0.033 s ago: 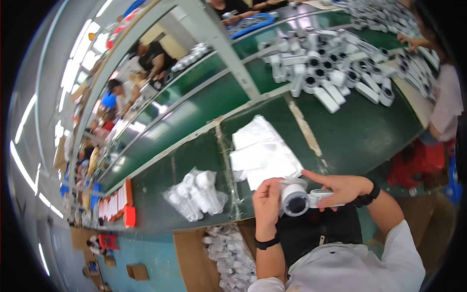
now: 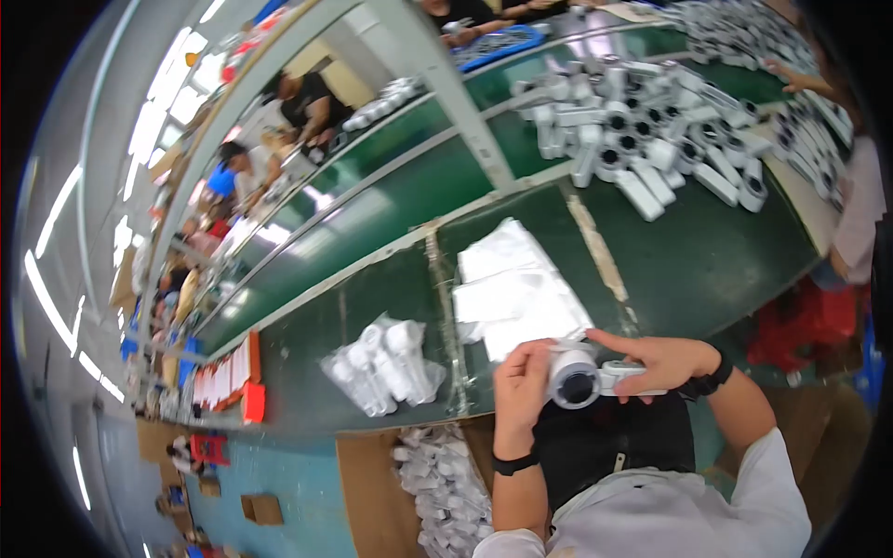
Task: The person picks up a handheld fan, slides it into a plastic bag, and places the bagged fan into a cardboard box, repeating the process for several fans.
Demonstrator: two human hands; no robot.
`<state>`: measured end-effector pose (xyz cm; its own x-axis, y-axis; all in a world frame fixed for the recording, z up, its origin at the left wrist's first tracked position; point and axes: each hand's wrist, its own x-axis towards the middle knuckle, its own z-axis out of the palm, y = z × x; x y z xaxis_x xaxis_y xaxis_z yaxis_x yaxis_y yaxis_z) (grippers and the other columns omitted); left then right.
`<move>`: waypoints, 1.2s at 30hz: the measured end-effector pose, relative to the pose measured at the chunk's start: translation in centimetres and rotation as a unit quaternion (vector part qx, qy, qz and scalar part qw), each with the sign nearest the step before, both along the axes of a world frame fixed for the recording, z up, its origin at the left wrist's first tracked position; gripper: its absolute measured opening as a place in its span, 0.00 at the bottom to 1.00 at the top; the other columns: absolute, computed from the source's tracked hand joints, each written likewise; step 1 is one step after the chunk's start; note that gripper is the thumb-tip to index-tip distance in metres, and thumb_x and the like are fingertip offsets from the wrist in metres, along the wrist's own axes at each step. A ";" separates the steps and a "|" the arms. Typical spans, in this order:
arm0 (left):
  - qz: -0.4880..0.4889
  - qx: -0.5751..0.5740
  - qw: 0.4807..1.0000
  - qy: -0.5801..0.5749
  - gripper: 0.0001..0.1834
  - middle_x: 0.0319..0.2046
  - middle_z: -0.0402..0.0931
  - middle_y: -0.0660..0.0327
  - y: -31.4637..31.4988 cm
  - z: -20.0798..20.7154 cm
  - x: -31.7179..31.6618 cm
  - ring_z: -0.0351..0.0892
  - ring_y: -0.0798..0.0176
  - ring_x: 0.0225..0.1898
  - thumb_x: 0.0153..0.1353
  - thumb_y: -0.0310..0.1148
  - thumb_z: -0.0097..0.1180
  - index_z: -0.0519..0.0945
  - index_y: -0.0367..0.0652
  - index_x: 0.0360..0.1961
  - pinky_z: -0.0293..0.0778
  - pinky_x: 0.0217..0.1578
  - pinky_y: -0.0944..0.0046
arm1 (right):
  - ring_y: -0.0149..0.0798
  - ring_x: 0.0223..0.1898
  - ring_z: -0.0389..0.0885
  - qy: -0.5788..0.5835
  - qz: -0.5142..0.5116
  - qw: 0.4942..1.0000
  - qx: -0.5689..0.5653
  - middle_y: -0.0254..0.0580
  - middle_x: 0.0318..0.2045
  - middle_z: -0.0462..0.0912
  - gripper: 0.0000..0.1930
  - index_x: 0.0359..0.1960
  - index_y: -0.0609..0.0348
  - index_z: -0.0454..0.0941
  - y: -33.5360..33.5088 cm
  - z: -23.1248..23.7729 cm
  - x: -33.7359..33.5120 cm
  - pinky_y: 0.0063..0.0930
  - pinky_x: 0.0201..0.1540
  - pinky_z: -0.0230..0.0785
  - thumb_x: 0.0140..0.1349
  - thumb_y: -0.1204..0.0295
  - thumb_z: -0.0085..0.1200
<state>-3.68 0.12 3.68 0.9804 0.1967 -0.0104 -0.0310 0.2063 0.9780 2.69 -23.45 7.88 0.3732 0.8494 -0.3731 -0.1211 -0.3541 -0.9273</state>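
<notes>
Between my hands, just off the table's near edge, is a white device with a round head, a dark round face and a slim handle. My left hand is closed at the left side of the head, fingers pinched near its top. My right hand wraps the handle, with the thumb and index finger apart. A stack of white plastic bags lies on the table right beyond the device. To its left rest several bagged white devices. Whether a bag edge is in my left fingers is hard to make out.
A large heap of white devices covers the far right of the green table. Below the edge stands a cardboard box of bagged devices. Red trays of papers sit left. A metal post rises beyond; co-workers sit around.
The whole picture has shifted slightly to the right as the view turned. Both hands keep their hold, and the device is in nearly the same pose.
</notes>
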 end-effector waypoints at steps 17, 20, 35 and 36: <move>-0.014 0.201 0.977 -0.073 0.04 0.36 0.78 0.59 1.2 1.2 0.2 0.75 0.68 0.36 0.64 0.24 0.54 0.79 0.33 0.36 0.72 0.40 0.69 | 0.27 0.21 0.75 -0.002 -0.169 0.986 0.006 0.37 0.28 0.79 0.33 0.68 0.54 0.58 2.8 -1.7 -2.9 0.22 0.24 0.70 0.61 0.71 0.56; 0.010 0.297 0.952 -0.075 0.03 0.36 0.78 0.60 -0.1 1.7 0.2 0.78 0.65 0.34 0.62 0.23 0.55 0.80 0.36 0.35 0.73 0.36 0.67 | 0.28 0.21 0.75 0.012 -0.201 0.980 0.006 0.38 0.28 0.79 0.33 0.68 0.54 0.57 3.5 -1.8 -3.1 0.22 0.22 0.70 0.62 0.71 0.55; -0.035 0.381 0.889 -0.252 0.07 0.40 0.76 0.57 -5.0 -0.7 -1.4 0.79 0.54 0.31 0.55 0.19 0.59 0.79 0.37 0.36 0.75 0.30 0.61 | 0.32 0.50 0.77 -0.029 -0.418 0.869 0.262 0.44 0.51 0.78 0.39 0.72 0.57 0.46 6.3 -7.9 -3.3 0.28 0.54 0.70 0.60 0.85 0.48; -0.050 0.361 0.895 -0.258 0.08 0.39 0.76 0.57 -4.7 -1.0 -1.3 0.79 0.56 0.31 0.54 0.19 0.60 0.79 0.37 0.36 0.75 0.30 0.62 | 0.32 0.51 0.77 -0.004 -0.418 0.869 0.266 0.42 0.52 0.77 0.37 0.71 0.58 0.49 6.1 -7.6 -3.3 0.29 0.56 0.69 0.60 0.84 0.49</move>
<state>-4.98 -4.61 2.72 0.8307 -0.1189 0.5438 -0.5340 -0.4462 0.7182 -0.63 -17.36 0.26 0.9434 0.3315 -0.0057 -0.1227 0.3331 -0.9349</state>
